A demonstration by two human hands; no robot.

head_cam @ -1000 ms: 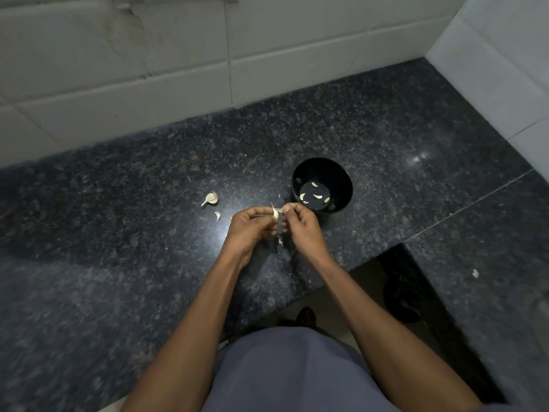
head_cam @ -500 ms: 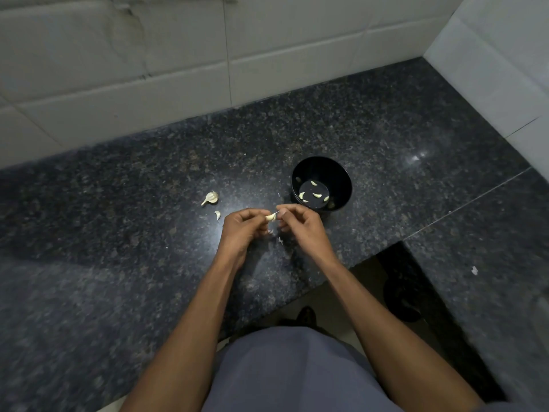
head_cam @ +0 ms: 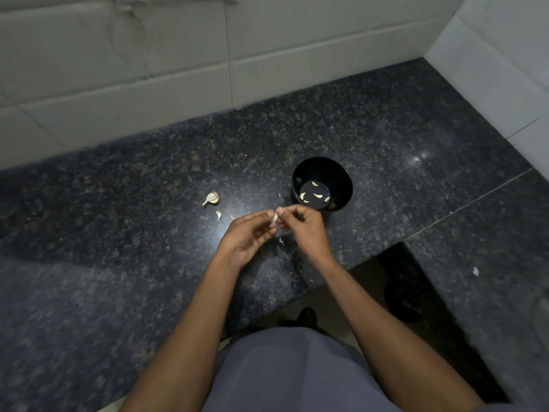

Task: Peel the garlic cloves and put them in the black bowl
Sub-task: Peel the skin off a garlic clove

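The garlic clove (head_cam: 274, 217) is mostly covered by the fingertips of the left hand (head_cam: 248, 237) and right hand (head_cam: 303, 226); whether skin remains cannot be told. The near wall of the black bowl (head_cam: 341, 176) is hidden behind the right hand. Both forearms are cut off at the bottom edge.

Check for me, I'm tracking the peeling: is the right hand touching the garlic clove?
Touching. The head view shows the right hand fingertips pinching the garlic clove against the left hand.

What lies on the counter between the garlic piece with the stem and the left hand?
In the head view, one small loose clove lies between the stemmed garlic piece and the left hand.
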